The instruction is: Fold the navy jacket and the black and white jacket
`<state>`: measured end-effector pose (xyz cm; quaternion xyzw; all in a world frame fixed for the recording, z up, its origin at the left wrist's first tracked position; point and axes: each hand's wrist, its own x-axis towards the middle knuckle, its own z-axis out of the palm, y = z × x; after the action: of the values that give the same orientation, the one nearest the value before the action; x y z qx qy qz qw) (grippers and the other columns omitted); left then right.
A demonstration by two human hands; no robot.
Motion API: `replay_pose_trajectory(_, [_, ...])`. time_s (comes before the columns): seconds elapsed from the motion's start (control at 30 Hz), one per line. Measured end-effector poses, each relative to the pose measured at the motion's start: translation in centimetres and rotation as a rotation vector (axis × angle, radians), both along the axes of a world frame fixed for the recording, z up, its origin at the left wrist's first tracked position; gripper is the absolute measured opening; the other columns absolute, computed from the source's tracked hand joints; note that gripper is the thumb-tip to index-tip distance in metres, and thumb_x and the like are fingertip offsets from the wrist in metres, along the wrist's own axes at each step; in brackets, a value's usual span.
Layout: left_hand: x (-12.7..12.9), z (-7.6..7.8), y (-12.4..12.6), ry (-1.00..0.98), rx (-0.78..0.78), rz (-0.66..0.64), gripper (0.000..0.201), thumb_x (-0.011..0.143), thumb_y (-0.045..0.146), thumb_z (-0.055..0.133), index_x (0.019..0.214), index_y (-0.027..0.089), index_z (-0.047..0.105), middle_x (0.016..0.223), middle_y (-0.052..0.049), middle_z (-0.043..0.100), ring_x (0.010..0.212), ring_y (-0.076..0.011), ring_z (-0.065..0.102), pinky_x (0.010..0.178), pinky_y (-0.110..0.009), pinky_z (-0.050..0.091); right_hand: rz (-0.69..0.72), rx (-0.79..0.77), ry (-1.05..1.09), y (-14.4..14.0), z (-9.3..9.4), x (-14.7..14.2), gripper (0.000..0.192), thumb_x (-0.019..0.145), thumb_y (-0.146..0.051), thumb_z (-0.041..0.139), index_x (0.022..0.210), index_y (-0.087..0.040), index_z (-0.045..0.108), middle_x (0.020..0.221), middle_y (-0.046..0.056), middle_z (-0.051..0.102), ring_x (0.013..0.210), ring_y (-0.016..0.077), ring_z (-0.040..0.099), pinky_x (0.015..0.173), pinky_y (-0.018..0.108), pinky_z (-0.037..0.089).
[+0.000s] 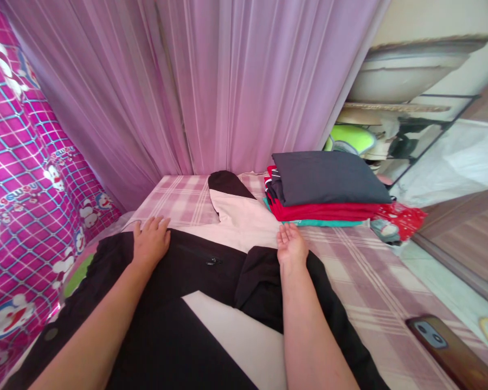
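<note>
A black and off-white garment (179, 268), which looks like a jacket, lies spread on the bed. A small dark logo (213, 261) shows on its black part. My left hand (151, 239) rests palm down on its upper left edge, fingers apart. On the other side, my right hand (293, 246) is turned with its palm showing and fingers loosely extended, touching the light cloth by a bunched black fold (260, 284). A light sleeve (244, 214) with a black end (230, 183) stretches away toward the curtain. My forearms cover parts of the garment.
A stack of folded clothes, dark grey (329, 179) over red and teal, stands just beyond my right hand. A phone (451, 346) lies at the right on the plaid sheet (374, 287). Purple curtains (228, 81) hang behind; a rack (443, 127) stands at the right.
</note>
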<state>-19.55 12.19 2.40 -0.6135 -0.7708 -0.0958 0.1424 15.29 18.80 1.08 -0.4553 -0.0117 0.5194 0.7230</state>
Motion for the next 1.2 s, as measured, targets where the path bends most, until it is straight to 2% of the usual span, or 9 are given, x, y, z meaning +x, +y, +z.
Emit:
replay_pose_trajectory(0.07, [1.9, 1.0, 1.4, -0.011, -0.052, -0.065, 0.046, 0.093, 0.032, 0.039, 0.132, 0.025, 0.061, 0.137, -0.009, 0.061, 0.132, -0.0302, 0.049, 0.119, -0.055, 0.015, 0.022, 0.015, -0.026, 0.2, -0.4, 0.1, 0.021, 0.066, -0.016, 0.058, 0.085, -0.023, 0.061, 0.083, -0.003, 0.071, 0.078, 0.0095, 0.068, 0.067, 0.021, 0.052])
replay_pose_trajectory(0.13, [4.0, 2.1, 3.2, -0.061, -0.123, -0.101, 0.045, 0.093, 0.04, 0.039, 0.126, 0.024, 0.066, 0.126, -0.009, 0.069, 0.121, -0.03, 0.057, 0.114, -0.051, 0.027, 0.037, 0.034, -0.056, 0.3, -0.7, 0.1, 0.02, 0.065, -0.018, 0.06, 0.085, -0.023, 0.061, 0.083, -0.003, 0.071, 0.079, 0.0106, 0.069, 0.068, 0.022, 0.052])
replay_pose_trajectory(0.27, [7.7, 3.6, 7.4, -0.191, -0.268, -0.05, 0.054, 0.091, 0.057, 0.036, 0.11, 0.024, 0.075, 0.115, -0.012, 0.073, 0.111, -0.0343, 0.062, 0.094, -0.045, 0.045, 0.022, 0.043, -0.047, 0.5, -1.2, 0.1, 0.021, 0.064, -0.018, 0.061, 0.085, -0.022, 0.061, 0.083, -0.002, 0.071, 0.08, 0.0115, 0.069, 0.067, 0.022, 0.052])
replay_pose_trajectory(0.47, [9.6, 3.2, 12.1, -0.398, -0.393, 0.103, 0.063, 0.081, 0.074, 0.041, 0.103, 0.026, 0.076, 0.119, -0.015, 0.071, 0.115, -0.0411, 0.06, 0.095, -0.054, 0.042, 0.033, 0.069, -0.082, 0.8, -1.7, 0.1, 0.019, 0.066, -0.022, 0.064, 0.084, -0.023, 0.062, 0.082, -0.002, 0.071, 0.081, 0.0123, 0.069, 0.067, 0.023, 0.052])
replay_pose_trajectory(0.6, [10.3, 2.7, 13.3, -0.459, -0.392, 0.074, 0.046, 0.08, 0.062, 0.053, 0.099, 0.024, 0.074, 0.118, -0.013, 0.071, 0.111, -0.0366, 0.063, 0.093, -0.05, 0.044, 0.001, 0.056, -0.068, 0.8, -1.4, -0.2, 0.018, 0.066, -0.022, 0.062, 0.084, -0.022, 0.063, 0.084, -0.002, 0.071, 0.079, 0.0112, 0.068, 0.065, 0.021, 0.05])
replay_pose_trajectory(0.73, [10.9, 3.0, 13.0, -0.454, -0.339, 0.027, 0.028, 0.082, 0.041, 0.054, 0.096, 0.024, 0.07, 0.113, -0.008, 0.073, 0.105, -0.0279, 0.064, 0.088, -0.039, 0.046, -0.012, 0.037, -0.05, 0.7, -1.1, -0.4, 0.017, 0.067, -0.021, 0.061, 0.084, -0.022, 0.063, 0.083, -0.002, 0.07, 0.076, 0.0102, 0.068, 0.063, 0.02, 0.049])
replay_pose_trajectory(0.93, [9.6, 3.3, 10.7, -0.499, -0.126, -0.113, 0.023, 0.081, 0.039, 0.055, 0.091, 0.022, 0.067, 0.101, -0.004, 0.071, 0.097, -0.0214, 0.063, 0.085, -0.031, 0.047, -0.03, 0.044, -0.073, 1.0, -1.6, -0.3, 0.017, 0.066, -0.022, 0.063, 0.084, -0.022, 0.062, 0.081, -0.002, 0.07, 0.078, 0.0116, 0.068, 0.062, 0.02, 0.05])
replay_pose_trajectory(1.07, [8.2, 2.8, 7.3, -0.584, -0.043, -0.17, 0.025, 0.077, 0.044, 0.056, 0.082, 0.022, 0.066, 0.092, -0.003, 0.069, 0.09, -0.0203, 0.062, 0.082, -0.03, 0.047, -0.009, 0.048, -0.074, 0.9, -1.4, -0.3, 0.017, 0.067, -0.021, 0.064, 0.084, -0.023, 0.062, 0.082, -0.002, 0.07, 0.079, 0.0115, 0.068, 0.064, 0.021, 0.051])
replay_pose_trajectory(1.2, [7.8, 2.0, 2.6, -0.639, -0.097, -0.201, 0.031, 0.076, 0.052, 0.055, 0.072, 0.022, 0.063, 0.078, 0.0, 0.066, 0.074, -0.0177, 0.06, 0.072, -0.029, 0.045, -0.039, 0.007, -0.016, 0.7, -0.5, -0.4, 0.016, 0.068, -0.018, 0.059, 0.083, -0.022, 0.063, 0.082, -0.002, 0.07, 0.078, 0.0102, 0.068, 0.063, 0.019, 0.051])
